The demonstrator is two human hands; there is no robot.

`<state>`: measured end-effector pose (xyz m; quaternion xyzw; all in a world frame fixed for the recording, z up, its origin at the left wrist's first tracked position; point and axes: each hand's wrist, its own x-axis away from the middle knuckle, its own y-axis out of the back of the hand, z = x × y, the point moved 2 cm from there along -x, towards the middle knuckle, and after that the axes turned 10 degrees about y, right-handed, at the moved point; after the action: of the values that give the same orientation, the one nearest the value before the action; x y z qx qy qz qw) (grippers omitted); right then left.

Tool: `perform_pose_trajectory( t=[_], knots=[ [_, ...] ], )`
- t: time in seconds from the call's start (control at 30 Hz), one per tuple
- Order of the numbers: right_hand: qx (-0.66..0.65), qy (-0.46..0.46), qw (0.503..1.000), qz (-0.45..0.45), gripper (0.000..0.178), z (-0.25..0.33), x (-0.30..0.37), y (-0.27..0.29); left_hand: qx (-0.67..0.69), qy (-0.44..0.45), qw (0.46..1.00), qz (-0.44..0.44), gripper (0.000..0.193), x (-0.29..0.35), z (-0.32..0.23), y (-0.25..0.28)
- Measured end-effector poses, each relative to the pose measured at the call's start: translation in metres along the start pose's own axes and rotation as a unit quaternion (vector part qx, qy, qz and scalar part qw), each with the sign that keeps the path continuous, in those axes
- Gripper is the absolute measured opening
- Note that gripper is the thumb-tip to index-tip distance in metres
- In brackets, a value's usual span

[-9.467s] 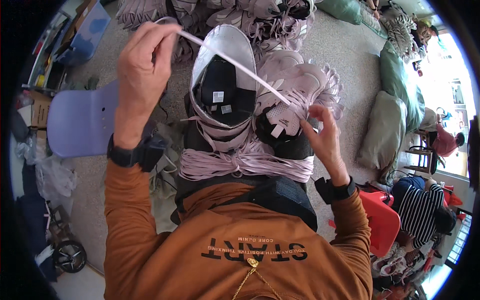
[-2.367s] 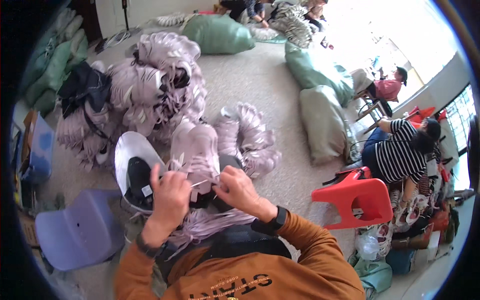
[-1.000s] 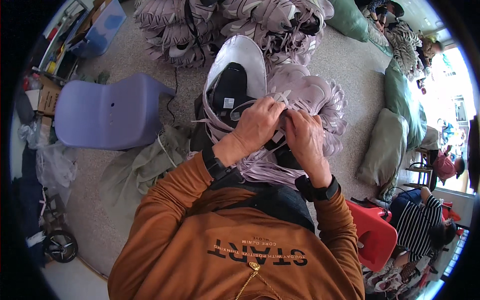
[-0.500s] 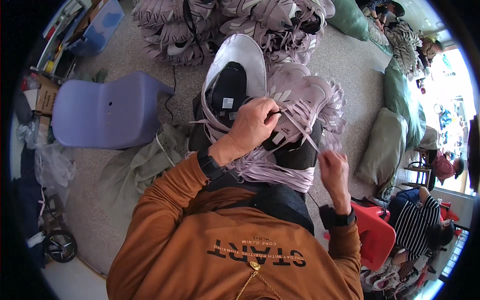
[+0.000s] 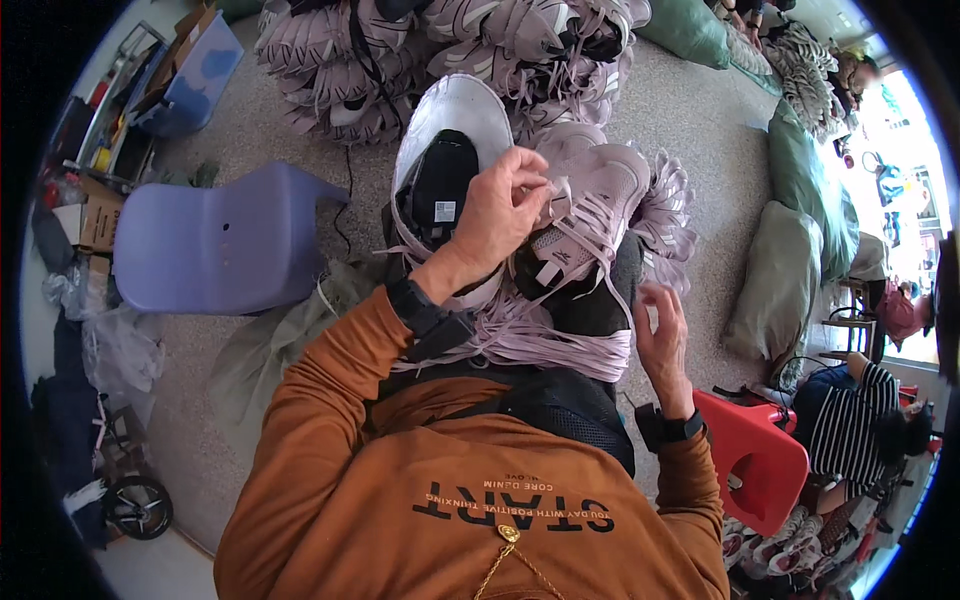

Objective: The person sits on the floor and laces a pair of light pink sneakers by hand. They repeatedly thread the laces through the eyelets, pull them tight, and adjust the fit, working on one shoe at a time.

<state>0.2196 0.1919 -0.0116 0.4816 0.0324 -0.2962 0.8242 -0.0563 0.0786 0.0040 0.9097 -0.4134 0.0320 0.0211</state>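
Note:
A pale pink sneaker lies over my lap, toe away from me, its laces crossed over the tongue. My left hand is at its left side, thumb and fingers pinched on what looks like a pale shoelace; the fingertips partly hide it. To the right of the shoe, my right hand has its fingers bent but apart, with nothing visible in them. A white curved tray holding a black insole-like piece rests left of the sneaker. A bundle of pink laces hangs across my lap.
Heaped pink sneakers stand ahead, and more lie right of my knees. A purple chair is at left, a red stool at right. Green sacks line the right side; a person in stripes sits beyond.
My right hand has opened from a pinch on a lace and moved slightly down. My left hand has shifted up and left, away from the sneaker's opening. The view has tilted slightly.

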Motion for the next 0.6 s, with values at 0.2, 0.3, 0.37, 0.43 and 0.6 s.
perform_pose_trajectory(
  t=[0.2,0.3,0.37,0.43,0.6],
  knots=[
    [-0.202,-0.05,0.978,-0.014,0.023,0.011,-0.027,-0.022,-0.008,0.139,0.964,0.225,0.016,-0.017,-0.017,0.014],
    [-0.3,-0.134,0.944,-0.01,0.019,0.0,-0.026,-0.037,-0.01,0.18,0.936,0.302,0.02,-0.024,-0.018,0.017],
    [-0.347,-0.194,0.918,0.0,0.018,-0.004,-0.026,-0.041,0.12,0.218,0.903,0.349,0.022,-0.024,-0.021,0.016],
    [-0.356,-0.236,0.904,0.009,0.017,-0.004,-0.028,-0.039,0.068,0.172,0.941,0.284,0.02,-0.02,-0.026,0.014],
    [-0.233,-0.049,0.97,-0.039,0.015,0.012,-0.044,-0.034,-0.072,0.015,0.987,0.143,0.016,-0.012,-0.01,0.009]
  ],
)
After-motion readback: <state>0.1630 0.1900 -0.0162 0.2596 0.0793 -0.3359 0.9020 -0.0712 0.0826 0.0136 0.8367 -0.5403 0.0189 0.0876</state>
